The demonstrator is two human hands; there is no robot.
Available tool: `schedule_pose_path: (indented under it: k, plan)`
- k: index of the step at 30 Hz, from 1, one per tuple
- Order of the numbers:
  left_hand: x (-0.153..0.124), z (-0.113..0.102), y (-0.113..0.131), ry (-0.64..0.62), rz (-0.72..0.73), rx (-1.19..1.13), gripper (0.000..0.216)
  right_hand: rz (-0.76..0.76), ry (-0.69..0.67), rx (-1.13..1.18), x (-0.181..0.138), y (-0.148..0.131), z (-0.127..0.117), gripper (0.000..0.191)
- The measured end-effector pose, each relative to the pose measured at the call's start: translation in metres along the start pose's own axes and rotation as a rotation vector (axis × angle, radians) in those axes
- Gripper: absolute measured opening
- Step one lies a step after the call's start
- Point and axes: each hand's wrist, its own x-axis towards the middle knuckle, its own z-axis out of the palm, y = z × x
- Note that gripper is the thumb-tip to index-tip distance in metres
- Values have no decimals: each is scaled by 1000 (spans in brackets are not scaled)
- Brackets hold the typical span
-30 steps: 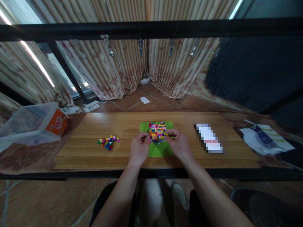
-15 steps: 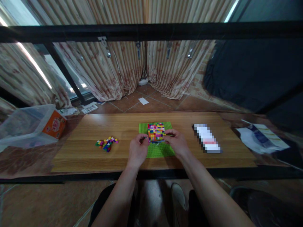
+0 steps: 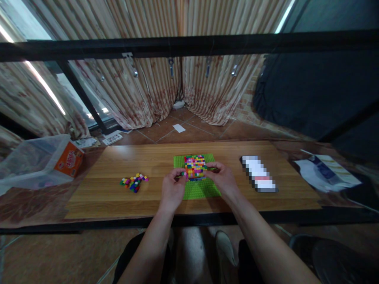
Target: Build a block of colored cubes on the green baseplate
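Note:
A green studded baseplate [image 3: 204, 192] lies near the middle of the table, bearing a block of small multicoloured toy bricks [image 3: 195, 163]. My left hand [image 3: 174, 187] is at the block's lower left corner, its thumb and fingertips pinched round a small pink toy brick [image 3: 185, 174], with a bit of green beside it. On the other side, my right hand [image 3: 221, 177] reaches over the baseplate, thumb and forefinger closed at the block's right edge. Whatever lies between those fingertips is too small to make out. To the left, a loose pile of toy bricks [image 3: 134, 182] lies on the wood.
The wooden table [image 3: 97, 197] also carries a phone-shaped thing with a pixelated face [image 3: 259, 173] at right. A clear plastic bin [image 3: 32, 157] with an orange label stands beyond the left end. Papers [image 3: 328, 173] lie past the right end. A dark bar [image 3: 189, 45] crosses behind.
The view has tipped slightly upward. My hands stay at the block with small finger shifts, and a pink brick now shows at my left fingertips.

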Motion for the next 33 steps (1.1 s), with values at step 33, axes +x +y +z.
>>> schedule_pose_path:
  k: [33]
  plan:
    - [-9, 7, 14, -126, 93, -10, 16, -633, -272, -504, -34, -23, 15, 19]
